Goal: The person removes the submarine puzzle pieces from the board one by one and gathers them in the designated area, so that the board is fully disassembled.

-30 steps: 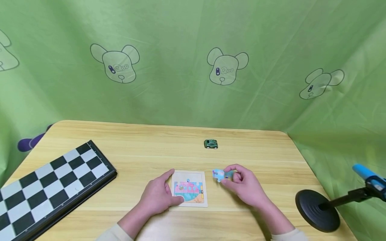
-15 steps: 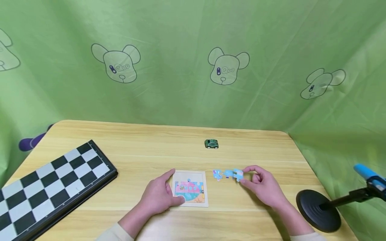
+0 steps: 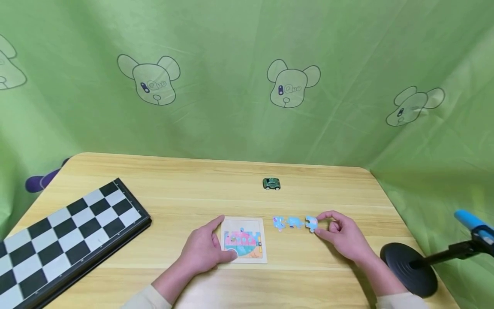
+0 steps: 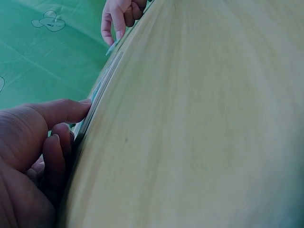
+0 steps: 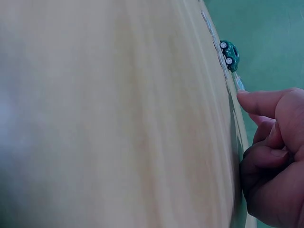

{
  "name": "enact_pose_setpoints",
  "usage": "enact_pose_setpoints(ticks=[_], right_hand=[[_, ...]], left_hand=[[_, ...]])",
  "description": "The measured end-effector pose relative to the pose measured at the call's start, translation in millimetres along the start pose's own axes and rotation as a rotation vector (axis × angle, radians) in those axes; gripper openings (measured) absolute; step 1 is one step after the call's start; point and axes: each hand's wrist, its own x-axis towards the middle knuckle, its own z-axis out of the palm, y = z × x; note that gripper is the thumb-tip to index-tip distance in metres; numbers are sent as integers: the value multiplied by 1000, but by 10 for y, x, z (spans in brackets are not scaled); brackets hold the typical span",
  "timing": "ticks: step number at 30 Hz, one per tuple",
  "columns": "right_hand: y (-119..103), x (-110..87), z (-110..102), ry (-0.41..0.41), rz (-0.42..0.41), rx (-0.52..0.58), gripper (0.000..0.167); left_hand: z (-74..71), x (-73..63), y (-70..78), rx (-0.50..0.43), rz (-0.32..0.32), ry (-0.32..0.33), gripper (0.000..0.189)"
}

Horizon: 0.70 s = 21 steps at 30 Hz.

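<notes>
My left hand [image 3: 201,251] holds the left side of a small square jigsaw puzzle tray [image 3: 242,223], thumb over its lower left corner and index finger along the upper left. Inside the pale wooden frame, joined pieces show a pink and teal picture, with a bare strip above them. To the right, my right hand [image 3: 344,235] pinches a light blue puzzle piece [image 3: 311,224] between thumb and index finger, other fingers curled in. Between tray and right hand lie two more blue pieces, a left one [image 3: 278,223] and a middle one [image 3: 295,222], in a row.
Behind the pieces stands a small green toy car [image 3: 272,183]. A black and white chessboard [image 3: 73,240] lies at the left. At the right edge is a stand with a round black base [image 3: 408,269] and a blue top. Green cloth [image 3: 224,124] hangs behind the table.
My right hand has moved right with its piece, away from the tray. The pieces it overlapped now lie uncovered in a spaced row. My left hand stays on the tray.
</notes>
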Motion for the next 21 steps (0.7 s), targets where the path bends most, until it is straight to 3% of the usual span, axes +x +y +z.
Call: enact_pose_setpoints(ticks=[21], right_hand=[[35,53,-9,-39,47,-29,34]], left_hand=[[4,1,-6,-7,5,-5,105]])
